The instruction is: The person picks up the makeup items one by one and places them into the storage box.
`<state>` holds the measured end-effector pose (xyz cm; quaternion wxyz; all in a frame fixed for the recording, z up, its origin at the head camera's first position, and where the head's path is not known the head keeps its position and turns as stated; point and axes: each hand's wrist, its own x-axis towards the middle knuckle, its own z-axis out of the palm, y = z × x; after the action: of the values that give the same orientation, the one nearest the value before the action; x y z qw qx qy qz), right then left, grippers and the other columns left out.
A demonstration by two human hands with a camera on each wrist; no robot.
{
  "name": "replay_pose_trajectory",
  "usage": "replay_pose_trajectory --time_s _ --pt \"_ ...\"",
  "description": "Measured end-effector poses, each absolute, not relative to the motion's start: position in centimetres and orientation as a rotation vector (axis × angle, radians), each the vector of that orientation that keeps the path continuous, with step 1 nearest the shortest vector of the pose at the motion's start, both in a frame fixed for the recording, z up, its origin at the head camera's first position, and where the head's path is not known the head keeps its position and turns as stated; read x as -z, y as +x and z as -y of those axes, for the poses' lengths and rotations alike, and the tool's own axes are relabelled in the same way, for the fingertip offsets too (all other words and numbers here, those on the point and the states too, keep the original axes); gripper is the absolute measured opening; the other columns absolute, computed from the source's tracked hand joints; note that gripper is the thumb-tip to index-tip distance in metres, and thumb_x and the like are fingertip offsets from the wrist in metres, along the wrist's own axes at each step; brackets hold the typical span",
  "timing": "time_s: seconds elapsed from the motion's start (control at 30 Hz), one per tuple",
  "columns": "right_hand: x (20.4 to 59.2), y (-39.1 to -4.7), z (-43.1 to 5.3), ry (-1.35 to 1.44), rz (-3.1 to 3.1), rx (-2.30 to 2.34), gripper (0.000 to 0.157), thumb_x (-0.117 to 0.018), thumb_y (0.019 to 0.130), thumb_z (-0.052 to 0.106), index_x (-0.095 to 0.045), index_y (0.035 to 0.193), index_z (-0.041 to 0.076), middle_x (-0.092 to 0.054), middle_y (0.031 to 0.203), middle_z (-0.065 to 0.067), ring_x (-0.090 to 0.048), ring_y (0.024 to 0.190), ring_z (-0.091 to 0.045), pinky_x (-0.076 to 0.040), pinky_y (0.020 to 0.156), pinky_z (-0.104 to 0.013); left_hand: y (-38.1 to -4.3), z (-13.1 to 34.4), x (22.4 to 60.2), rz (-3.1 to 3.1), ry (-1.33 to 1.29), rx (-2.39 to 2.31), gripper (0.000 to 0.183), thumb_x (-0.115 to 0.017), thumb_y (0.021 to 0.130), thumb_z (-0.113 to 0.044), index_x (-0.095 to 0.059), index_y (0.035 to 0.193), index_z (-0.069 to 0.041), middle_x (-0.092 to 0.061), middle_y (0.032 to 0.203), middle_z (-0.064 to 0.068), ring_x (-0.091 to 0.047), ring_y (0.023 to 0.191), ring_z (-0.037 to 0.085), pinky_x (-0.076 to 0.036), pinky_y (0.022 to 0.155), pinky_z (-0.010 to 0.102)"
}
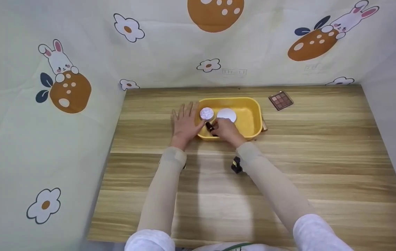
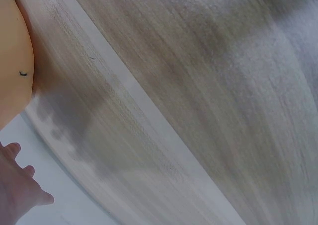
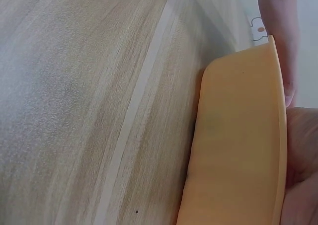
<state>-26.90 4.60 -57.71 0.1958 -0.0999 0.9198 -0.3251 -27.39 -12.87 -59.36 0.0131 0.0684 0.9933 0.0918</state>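
In the head view, a yellow plastic basin (image 1: 250, 118) stands at the back of the table. My left hand (image 1: 186, 122) is at its left rim, fingers spread and straight, the thumb reaching over the edge. My right hand (image 1: 226, 129) is inside the basin near its front wall and pinches a small black lipstick tube (image 1: 209, 127). A round pinkish-white patterned compact (image 1: 206, 113) and a plain white disc (image 1: 227, 114) lie behind it in the basin; the right hand overlaps the disc's lower edge. The right wrist view shows the basin's outer wall (image 3: 238, 135) with that hand behind the rim.
An eyeshadow palette (image 1: 281, 100) lies on the wooden table (image 1: 323, 157) to the right of the basin. A small brownish tube (image 1: 264, 126) lies against the basin's right side. Patterned cloth (image 1: 170, 45) walls in the back and sides.
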Motion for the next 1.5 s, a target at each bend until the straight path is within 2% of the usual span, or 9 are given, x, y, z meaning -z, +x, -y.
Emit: replay_pose_trajectory --time_s 0.53,1.0,1.27,1.5 --pt "57.1 -27.0 -5.2 -0.292 -2.589 0.864 0.031 -0.068 0.083 0.015 -0.064 0.112 0.003 -0.068 0.106 -0.012 -0.062 0.099 -0.025 -0.050 0.086 -0.038 -27.6 12.8 59.3 -3.089 0.212 -0.282 0.076 -0.041 0.090 -0.061 -0.011 0.152 -0.029 -0.019 0.157 0.001 -0.013 0.144 0.032 -0.003 0.110 0.063" --pt "56.5 -26.8 -6.3 -0.320 -2.640 0.887 0.032 -0.062 0.078 0.011 -0.066 0.109 0.002 -0.070 0.097 -0.010 -0.063 0.091 -0.025 -0.050 0.081 -0.039 -27.5 13.0 59.3 -3.095 0.214 -0.277 0.076 -0.039 0.089 -0.062 -0.012 0.152 -0.029 -0.019 0.157 0.001 -0.015 0.144 0.032 -0.007 0.111 0.063" --pt "56.1 -26.8 -7.1 -0.257 -2.590 0.922 0.032 -0.065 0.083 0.015 -0.064 0.112 0.004 -0.069 0.104 -0.010 -0.063 0.098 -0.024 -0.049 0.086 -0.039 -27.4 13.0 59.1 -3.083 0.218 -0.289 0.076 -0.037 0.089 -0.062 -0.011 0.152 -0.029 -0.018 0.157 0.001 -0.014 0.144 0.032 -0.005 0.111 0.063" --pt "55.7 -27.2 -7.9 -0.241 -2.619 0.873 0.031 -0.067 0.084 0.019 -0.064 0.112 0.005 -0.069 0.103 -0.011 -0.063 0.094 -0.025 -0.049 0.082 -0.039 -27.5 12.9 59.3 -3.065 0.214 -0.271 0.077 -0.037 0.090 -0.063 -0.007 0.152 -0.030 -0.015 0.158 -0.001 -0.011 0.144 0.032 -0.003 0.111 0.062"
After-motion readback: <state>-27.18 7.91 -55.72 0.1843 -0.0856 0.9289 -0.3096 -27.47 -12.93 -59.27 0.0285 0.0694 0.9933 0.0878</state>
